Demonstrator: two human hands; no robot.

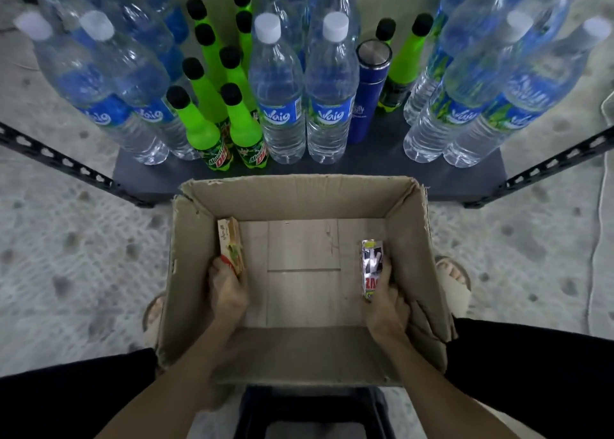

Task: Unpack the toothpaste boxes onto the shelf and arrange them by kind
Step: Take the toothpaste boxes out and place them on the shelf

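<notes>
In the lower middle of the frame sits an open cardboard carton (299, 199), its corrugated walls dull brown, the rims torn and frayed, its flat bottom creased with fold lines. Both hands reach inside it. The left hand (227, 292), at the carton's left wall, curls its fingers round the near end of a slim rectangular beige toothpaste box (229, 244) of matte printed card. The right hand (385, 302), by the right wall, grips the lower part of a glossy silver toothpaste box (372, 266) with black and red print, whose foil-like face catches the light. Across the upper frame a dark, smooth shelf board (465, 176) carries clear ribbed plastic water bottles (282, 106) with white caps and blue labels, bright green soda bottles (196, 123) with black caps, and a cylindrical blue flask (367, 96) with a brushed metal lid. Perforated black metal rails (66, 164) frame the shelf above a mottled grey concrete floor (83, 256).
</notes>
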